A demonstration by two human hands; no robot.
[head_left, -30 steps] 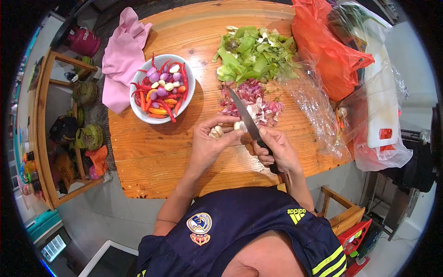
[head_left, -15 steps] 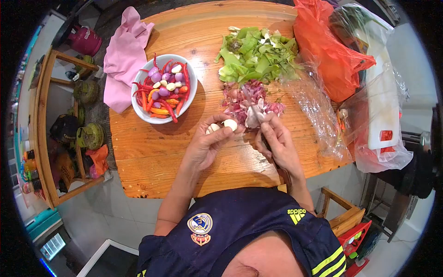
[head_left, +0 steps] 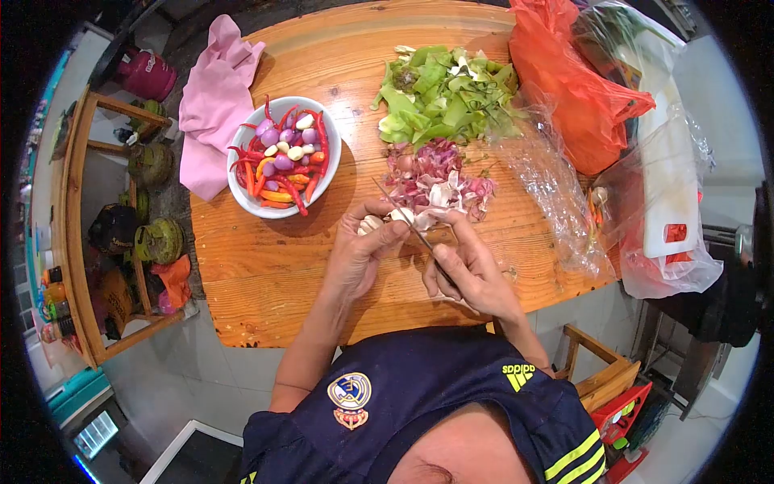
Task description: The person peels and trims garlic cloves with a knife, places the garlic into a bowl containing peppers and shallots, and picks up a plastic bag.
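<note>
L hand is curled up w/ garlic in it: 1 clove pinched at the thumb & finger tips, plus more cloves tucked behind, at least 2; can't be sure b/c fingers hide some. R hand is wrapped round the handle of 1 knife, w/ its pointer finger poking out toward the L hand.

What's new: ½ sec ago the knife tip pointed away from both hands, at the skins. Now the blade slants across the pinched clove, tip up by the L fingers. So the knife looks to be back at that clove, & I'd say the job's only part done. Can't tell if the blade touches it.

Just past both hands: 1 heap of pink & white skins. Behind that, farther off, 1 heap of green peels.

Up & left of L hand: 1 bowl w/ approx. 5 white cloves, approx. 7 purple onions & lots of chilies, too mixed up to count. Past the bowl, 1 pink cloth.

Up & right of R hand: clear plastic, then 1 red bag & 1 white board.
</note>
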